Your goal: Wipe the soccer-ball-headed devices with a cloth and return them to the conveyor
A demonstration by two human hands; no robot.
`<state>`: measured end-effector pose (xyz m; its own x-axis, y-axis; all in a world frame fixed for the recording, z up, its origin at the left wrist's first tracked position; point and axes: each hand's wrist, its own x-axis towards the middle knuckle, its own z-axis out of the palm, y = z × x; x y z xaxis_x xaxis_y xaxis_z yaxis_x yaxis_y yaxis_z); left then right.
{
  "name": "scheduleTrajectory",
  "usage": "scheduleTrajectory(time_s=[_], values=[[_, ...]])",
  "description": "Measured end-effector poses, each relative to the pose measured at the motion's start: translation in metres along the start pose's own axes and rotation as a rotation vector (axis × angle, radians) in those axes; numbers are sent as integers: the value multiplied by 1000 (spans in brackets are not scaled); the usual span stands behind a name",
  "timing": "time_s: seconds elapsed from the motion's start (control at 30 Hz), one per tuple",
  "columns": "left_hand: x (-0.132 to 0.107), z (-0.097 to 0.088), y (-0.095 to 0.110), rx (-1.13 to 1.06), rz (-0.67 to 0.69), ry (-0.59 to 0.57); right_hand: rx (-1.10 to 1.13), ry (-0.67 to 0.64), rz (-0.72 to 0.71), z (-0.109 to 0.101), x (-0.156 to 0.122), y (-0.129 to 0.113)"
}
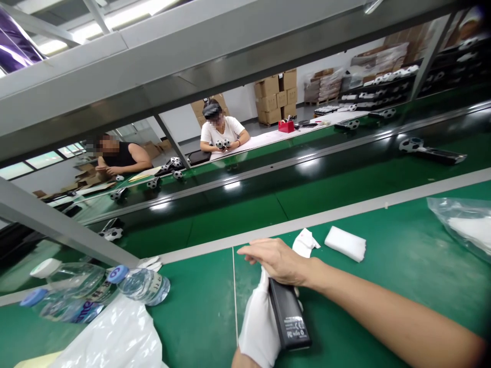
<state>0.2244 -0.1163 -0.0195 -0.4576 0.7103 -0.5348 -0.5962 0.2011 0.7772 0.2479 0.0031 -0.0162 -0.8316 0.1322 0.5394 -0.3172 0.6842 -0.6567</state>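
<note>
My left hand (260,322), in a white glove, is wrapped round a black handheld device (288,317) with pale printed marks near its lower end. My bare right hand (278,259) lies across the device's far end, its fingers stretched out to the left and nothing gripped in them. That far end is hidden under my right palm. Just beyond my right wrist are a crumpled white scrap (304,242) and a white foam-like block (346,244) on the green worktop (199,306).
Water bottles (140,285) and a white plastic sheet (115,335) lie at left; a clear bag (466,222) lies at right. Across the green belt (245,217), carrying a football-headed black device (431,151), two people (224,128) sit working. A metal beam (192,61) crosses overhead.
</note>
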Motion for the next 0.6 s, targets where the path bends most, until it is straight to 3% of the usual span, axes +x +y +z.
scheduleTrajectory(time_s=[0.13, 0.2, 0.27, 0.37, 0.47, 0.6], values=[[-4, -2, -1, -300, -181, -172, 687, 517, 481, -7, 5, 10], [-4, -4, 3, -349, -201, -217, 823, 709, 598, -16, 4, 14], [-4, -6, 7, -341, -182, -170, 883, 790, 647, -23, -1, 16], [-1, -8, 9, -317, -55, -69, 1020, 847, 723, -21, -15, 17], [6, -10, 6, -137, 68, 20, 1056, 799, 762, -3, -32, 14], [17, -16, 2, 238, 173, 256, 572, 512, 704, 21, -58, 7]])
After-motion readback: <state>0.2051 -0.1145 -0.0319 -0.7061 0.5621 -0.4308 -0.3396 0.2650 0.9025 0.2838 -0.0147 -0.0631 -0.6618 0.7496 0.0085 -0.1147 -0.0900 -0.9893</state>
